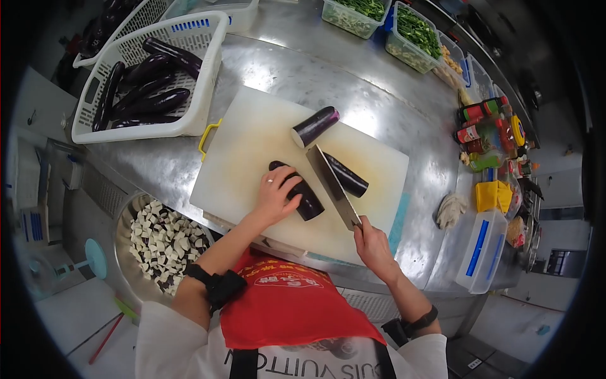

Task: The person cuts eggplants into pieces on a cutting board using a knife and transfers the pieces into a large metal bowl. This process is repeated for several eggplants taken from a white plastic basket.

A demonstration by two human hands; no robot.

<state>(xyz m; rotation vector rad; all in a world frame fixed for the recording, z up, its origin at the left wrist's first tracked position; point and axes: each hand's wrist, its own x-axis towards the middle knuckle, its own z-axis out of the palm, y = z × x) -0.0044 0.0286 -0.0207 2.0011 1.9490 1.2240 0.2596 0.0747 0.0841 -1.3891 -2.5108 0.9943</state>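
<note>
My left hand (pixel 276 197) presses down on a dark purple eggplant piece (pixel 309 203), fingers curled over it. In my right hand (pixel 374 246) is the handle of a kitchen knife (pixel 336 192) with a broad blade, which points away from me over the white cutting board (pixel 233 136). Just right of the blade lies another eggplant piece (pixel 350 179), partly hidden by it. Beyond the blade's tip rests a third eggplant piece (pixel 317 126), its pale cut end facing left.
A white basket (pixel 148 131) of whole eggplants stands at the back left. Below left, a metal bowl (pixel 124 252) holds diced eggplant. Tubs of chopped greens (pixel 413 35) sit at the back right. Along the right are sauce bottles (pixel 480 134), a glove (pixel 451 210) and a clear box (pixel 487 252).
</note>
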